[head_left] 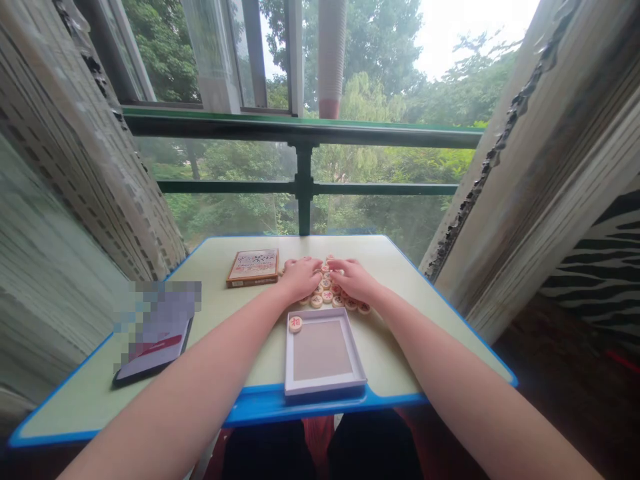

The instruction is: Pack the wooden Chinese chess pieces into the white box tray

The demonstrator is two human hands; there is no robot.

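Observation:
A cluster of round wooden Chinese chess pieces (327, 296) with red and dark characters lies on the table. My left hand (301, 277) rests over the cluster's left side, fingers reaching across the pieces. From the other side my right hand (353, 280) lies on them, its fingers spread toward the left. Neither hand visibly grips a piece, though some pieces are hidden beneath the fingers. Nearer to me is a shallow white box tray (325, 386). One piece with a red character (295, 325) sits in the tray's far left corner.
The small table (400, 360) has a blue edge. A brown box with a printed top (253, 265) lies left of my left hand. A phone (159, 340), partly pixelated, leans at the left. Beyond the table are a green railing (304, 170) and curtains at both sides.

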